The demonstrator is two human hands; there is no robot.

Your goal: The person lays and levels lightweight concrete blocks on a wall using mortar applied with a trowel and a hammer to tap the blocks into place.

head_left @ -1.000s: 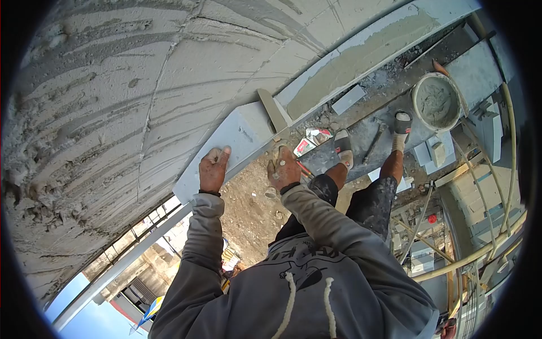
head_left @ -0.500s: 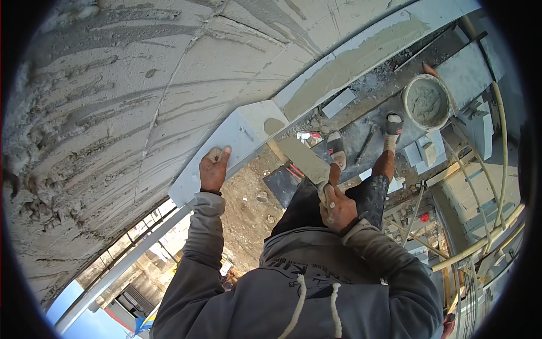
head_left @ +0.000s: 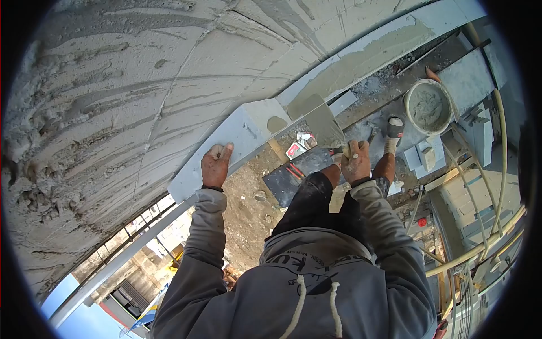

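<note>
My left hand (head_left: 215, 165) is closed on the edge of a pale block (head_left: 236, 135) that lies against the plastered wall (head_left: 186, 73). A round patch of wet mortar (head_left: 276, 124) shows near the block's far end. In my right hand (head_left: 355, 161) is the handle of a trowel (head_left: 324, 125), its broad blade coated with grey mortar. The blade's tip reaches the mortar-covered ledge (head_left: 333, 70) just beyond the block.
A bucket of mortar (head_left: 428, 106) stands at the upper right on a dusty platform. Pale block pieces (head_left: 424, 153) lie below it. Bamboo poles (head_left: 499, 164) cross the right side. Open ground (head_left: 245, 206) lies far below. A dark board (head_left: 288, 176) is beside my legs.
My right hand and the trowel have moved up and to the right, bringing the blade to the ledge. My left hand stays on the block.
</note>
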